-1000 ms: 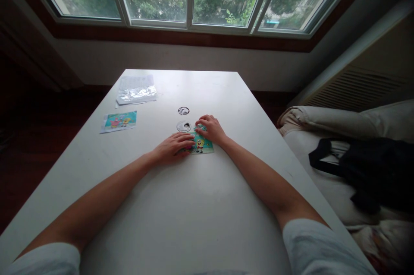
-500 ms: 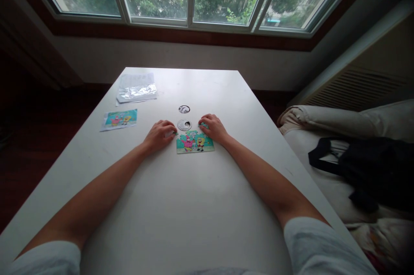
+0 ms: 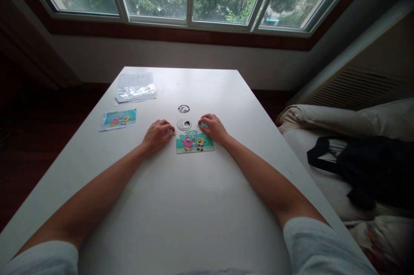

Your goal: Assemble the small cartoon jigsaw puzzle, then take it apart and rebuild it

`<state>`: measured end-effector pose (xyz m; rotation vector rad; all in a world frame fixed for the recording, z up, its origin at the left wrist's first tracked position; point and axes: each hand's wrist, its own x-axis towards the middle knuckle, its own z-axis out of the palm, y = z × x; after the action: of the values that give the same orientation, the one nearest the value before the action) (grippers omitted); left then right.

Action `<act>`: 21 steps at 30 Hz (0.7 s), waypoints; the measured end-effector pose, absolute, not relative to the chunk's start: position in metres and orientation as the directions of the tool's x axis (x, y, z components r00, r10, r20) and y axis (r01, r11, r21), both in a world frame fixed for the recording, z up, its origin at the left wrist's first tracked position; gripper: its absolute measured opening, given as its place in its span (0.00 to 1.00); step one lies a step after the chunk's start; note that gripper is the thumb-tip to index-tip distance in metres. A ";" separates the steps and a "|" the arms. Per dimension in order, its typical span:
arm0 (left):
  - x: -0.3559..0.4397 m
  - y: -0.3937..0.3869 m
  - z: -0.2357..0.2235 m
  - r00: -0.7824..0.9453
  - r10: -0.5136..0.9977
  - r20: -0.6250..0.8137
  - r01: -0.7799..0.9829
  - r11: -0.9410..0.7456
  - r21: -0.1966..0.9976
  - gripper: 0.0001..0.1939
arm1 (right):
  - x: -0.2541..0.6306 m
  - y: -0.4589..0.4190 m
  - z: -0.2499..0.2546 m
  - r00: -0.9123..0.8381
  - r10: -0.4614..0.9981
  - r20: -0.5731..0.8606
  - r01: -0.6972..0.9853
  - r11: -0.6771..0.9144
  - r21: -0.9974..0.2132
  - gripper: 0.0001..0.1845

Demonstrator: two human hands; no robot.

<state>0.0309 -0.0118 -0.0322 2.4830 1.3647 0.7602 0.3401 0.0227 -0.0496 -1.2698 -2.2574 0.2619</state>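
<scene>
A partly assembled jigsaw puzzle (image 3: 194, 142) with cartoon figures lies flat on the white table (image 3: 187, 206), its far edge uneven. Just left of it, my left hand (image 3: 158, 134) rests with curled fingers closed on a small greenish puzzle piece (image 3: 174, 134). At the puzzle's far right corner, my right hand (image 3: 211, 127) has its fingers bent over a teal puzzle piece (image 3: 204, 125), which they partly cover. Beyond the puzzle, between my hands, lies a round silvery disc (image 3: 184, 124).
A second, smaller round item (image 3: 183, 109) lies farther back. On the left are a printed picture sheet (image 3: 119, 119) with the same cartoon and a clear plastic bag (image 3: 136, 87) over paper. Right of the table, dark clothing (image 3: 375, 171) lies on a pale cushioned seat (image 3: 330, 121).
My left hand has shifted very slightly left, away from the puzzle, with the small piece at its fingertips. The right hand stays nearly still.
</scene>
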 end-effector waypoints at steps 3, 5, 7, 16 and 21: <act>0.030 -0.014 -0.029 0.459 0.830 0.317 0.736 -0.555 0.388 0.09 | 0.340 0.023 -0.049 -0.415 0.839 0.351 0.735 0.537 -0.415 0.09; 0.030 -0.015 -0.027 0.462 0.833 0.305 0.739 -0.552 0.386 0.10 | 0.340 0.023 -0.049 -0.415 0.840 0.349 0.737 0.536 -0.413 0.10; 0.031 -0.015 -0.026 0.464 0.836 0.292 0.741 -0.547 0.389 0.10 | 0.340 0.022 -0.049 -0.416 0.839 0.352 0.737 0.537 -0.409 0.10; 0.040 -0.019 -0.029 0.451 0.837 0.311 0.715 -0.547 0.436 0.09 | 0.340 0.021 -0.048 -0.412 0.840 0.352 0.740 0.534 -0.409 0.10; 0.045 -0.023 -0.030 0.403 0.868 0.288 0.651 -0.494 0.576 0.07 | 0.339 0.021 -0.048 -0.410 0.840 0.357 0.739 0.535 -0.409 0.09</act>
<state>0.0448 -0.0233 -0.0301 2.2921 1.3085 0.8016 0.3393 0.0214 -0.0485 -1.2768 -2.2515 0.2533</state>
